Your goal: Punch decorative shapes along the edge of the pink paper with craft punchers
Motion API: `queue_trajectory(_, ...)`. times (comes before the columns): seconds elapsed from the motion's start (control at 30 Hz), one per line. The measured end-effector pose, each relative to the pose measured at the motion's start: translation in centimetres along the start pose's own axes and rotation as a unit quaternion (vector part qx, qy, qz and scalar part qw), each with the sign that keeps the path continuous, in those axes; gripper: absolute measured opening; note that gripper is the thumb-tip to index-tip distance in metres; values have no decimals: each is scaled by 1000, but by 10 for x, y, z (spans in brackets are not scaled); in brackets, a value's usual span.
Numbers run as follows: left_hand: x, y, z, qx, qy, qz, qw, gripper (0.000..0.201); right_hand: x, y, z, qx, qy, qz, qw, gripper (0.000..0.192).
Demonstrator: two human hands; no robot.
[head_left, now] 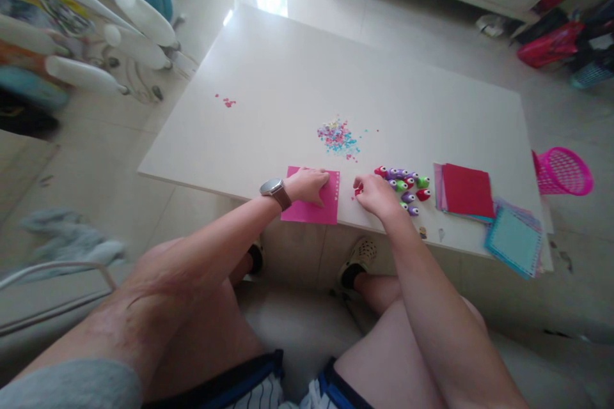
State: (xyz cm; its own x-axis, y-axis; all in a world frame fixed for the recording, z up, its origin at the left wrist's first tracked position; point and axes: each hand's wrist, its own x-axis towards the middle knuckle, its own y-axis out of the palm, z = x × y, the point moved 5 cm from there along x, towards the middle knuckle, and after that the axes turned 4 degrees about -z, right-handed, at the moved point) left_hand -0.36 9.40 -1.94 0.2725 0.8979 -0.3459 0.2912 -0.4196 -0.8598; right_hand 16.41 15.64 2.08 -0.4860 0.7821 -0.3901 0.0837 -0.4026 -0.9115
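My left hand (309, 185), with a watch (275, 190) on its wrist, lies flat on a pink sheet of paper (307, 212) with its fingers stretched out. A row of small punched holes runs down the sheet's right edge. To the right of the sheet, my right hand (377, 195) is closed in a pinch around a small red craft punch (359, 192), mostly hidden by the fingers. Just beyond that hand stand several small craft punches (407, 197) in red, purple and green. Tiny pink paper bits lie by the fingertips.
A pile of coloured paper confetti (338, 137) lies mid-table, with red bits (229, 103) farther left. At right are stacked red sheets (467, 192) and blue edge-punched sheets (515, 239), the latter overhanging the white table's (268, 64) front edge. A pink basket (566, 170) stands beyond.
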Motion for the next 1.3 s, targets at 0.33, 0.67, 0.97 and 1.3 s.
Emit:
queue_trajectory(0.33,-3,-1,-1,-1,6,-21,1000,47,-8,-10,-5,-49,19,-25,998,31)
queue_trajectory(0.67,-3,1,3,-2,5,-27,1000,45,-2,6,0,12,-53,46,997,31)
queue_trajectory(0.97,-2,1,5,-5,10,-19,1000,44,4,-17,0,69,-38,-106,991,56)
queue_trajectory(1.3,-3,3,4,-3,8,-34,999,44,-14,-27,-10,78,0,-98,992,36)
